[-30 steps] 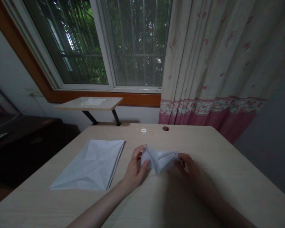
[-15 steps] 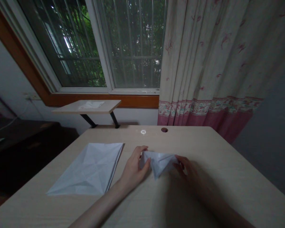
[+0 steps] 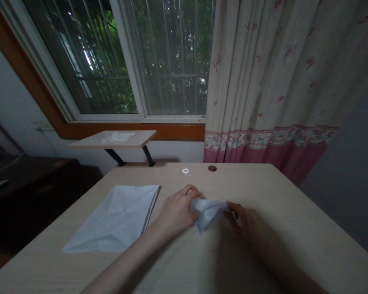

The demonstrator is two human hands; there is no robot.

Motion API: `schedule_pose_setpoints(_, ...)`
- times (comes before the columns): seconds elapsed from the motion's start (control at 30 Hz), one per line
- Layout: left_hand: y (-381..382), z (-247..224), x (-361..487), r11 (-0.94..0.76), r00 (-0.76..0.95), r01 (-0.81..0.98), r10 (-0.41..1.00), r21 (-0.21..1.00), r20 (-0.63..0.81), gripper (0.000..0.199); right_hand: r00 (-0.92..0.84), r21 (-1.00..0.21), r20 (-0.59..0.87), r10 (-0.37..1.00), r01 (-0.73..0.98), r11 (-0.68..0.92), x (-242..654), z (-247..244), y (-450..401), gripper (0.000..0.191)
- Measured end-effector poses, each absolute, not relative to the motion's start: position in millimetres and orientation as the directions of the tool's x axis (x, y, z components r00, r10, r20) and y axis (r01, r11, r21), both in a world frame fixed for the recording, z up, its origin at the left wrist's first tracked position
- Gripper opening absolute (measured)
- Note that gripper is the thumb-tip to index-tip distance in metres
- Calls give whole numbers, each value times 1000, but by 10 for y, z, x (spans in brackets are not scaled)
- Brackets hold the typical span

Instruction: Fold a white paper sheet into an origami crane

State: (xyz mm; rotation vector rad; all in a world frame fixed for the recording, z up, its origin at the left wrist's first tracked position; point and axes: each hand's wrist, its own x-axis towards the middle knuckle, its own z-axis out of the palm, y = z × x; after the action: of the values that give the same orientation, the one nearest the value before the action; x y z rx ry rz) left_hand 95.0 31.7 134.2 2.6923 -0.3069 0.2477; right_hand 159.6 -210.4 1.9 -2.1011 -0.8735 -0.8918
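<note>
A small folded piece of white paper (image 3: pixel 207 211) is held low over the desk, one pointed flap hanging toward me. My left hand (image 3: pixel 180 208) is closed round its left end, fingers behind and thumb in front, hiding that end. At the right corner, my right hand (image 3: pixel 239 218) pinches the paper between thumb and fingers. Left of my left forearm, larger creased white sheets (image 3: pixel 116 216) lie stacked flat on the desk, their lower right corner behind the forearm.
The pale wooden desk (image 3: pixel 294 228) has a round hole (image 3: pixel 212 168) near its back edge. A small raised shelf (image 3: pixel 138 139) at the back left bears crumpled white paper (image 3: pixel 118 136). Behind are a barred window and a curtain (image 3: pixel 251 81).
My left hand has moved right and wrapped further over the paper's left end, covering more of it. My right hand keeps its pinch almost unmoved.
</note>
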Motion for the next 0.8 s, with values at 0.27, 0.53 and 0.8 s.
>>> schedule_pose_setpoints(0.27,196,1477,1077,-967,969,-240,-244,85,-34,54,530,-298,777,339,785,-544,1538,121,-2118,24)
schedule_pose_setpoints(0.53,173,1372,1159,-965,964,-262,-262,-1,-38,48,440,-205,835,330,806,-556,1611,-29,-2147,25)
schedule_pose_setpoints(0.8,146,1326,1179,-955,959,-285,-283,-80,-31,32,451,-213,827,335,803,-556,1608,-9,-2161,23)
